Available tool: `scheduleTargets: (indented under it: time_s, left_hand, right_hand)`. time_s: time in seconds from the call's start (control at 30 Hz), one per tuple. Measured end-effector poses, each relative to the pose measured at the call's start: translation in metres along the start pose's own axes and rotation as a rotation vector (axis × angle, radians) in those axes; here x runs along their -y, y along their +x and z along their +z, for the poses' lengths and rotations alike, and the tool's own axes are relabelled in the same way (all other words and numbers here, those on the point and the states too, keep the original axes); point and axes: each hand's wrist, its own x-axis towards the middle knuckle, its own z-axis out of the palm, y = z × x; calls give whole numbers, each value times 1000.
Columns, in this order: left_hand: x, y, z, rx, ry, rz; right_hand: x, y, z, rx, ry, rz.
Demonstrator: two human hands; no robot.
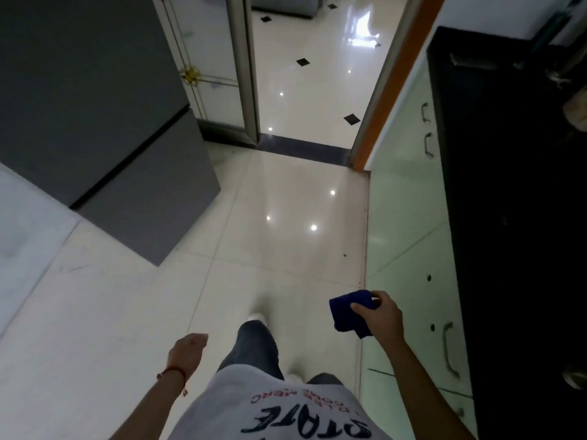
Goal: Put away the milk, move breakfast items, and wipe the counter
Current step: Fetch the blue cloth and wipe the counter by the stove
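My right hand [379, 314] grips a folded dark blue cloth [347, 312], held out over the floor just left of the pale green cabinet fronts. My left hand [187, 347] hangs low beside my leg, its fingers loosely curled with nothing in it. The black counter [508, 185] runs along the right side; its surface is very dark and items on it are hard to make out. A grey fridge [95, 122] stands at the left with its doors closed. No milk is in view.
Glossy cream floor tiles [286, 217] stretch ahead to an open doorway [311, 90] with a dark threshold. Pale green cabinets [409, 233] with metal handles sit under the counter. A white surface [25, 233] lies at the left. My legs show below.
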Motion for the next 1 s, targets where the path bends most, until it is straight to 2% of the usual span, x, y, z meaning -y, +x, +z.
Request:
scheduleTargets:
  time_s: [0.17, 0.27, 0.47, 0.6, 0.77, 1.0]
  left_hand:
    - [-52, 93, -19, 18, 4, -20]
    - [-131, 126, -36, 35, 81, 28]
    - [-310, 188, -41, 123, 233, 239]
    - [-423, 216, -18, 179, 304, 413]
    - [-534, 251, 28, 224, 313, 530]
    - [-601, 271, 77, 271, 452, 546]
  right_hand:
    - [56, 81, 8, -30, 53, 49]
    - [87, 120, 9, -74, 82, 105]
    - [127, 182, 2, -157, 172, 214]
    - [139, 213, -9, -223, 223, 290]
    - [150, 270, -30, -297, 282, 361]
    - [186, 352, -83, -338, 372, 323]
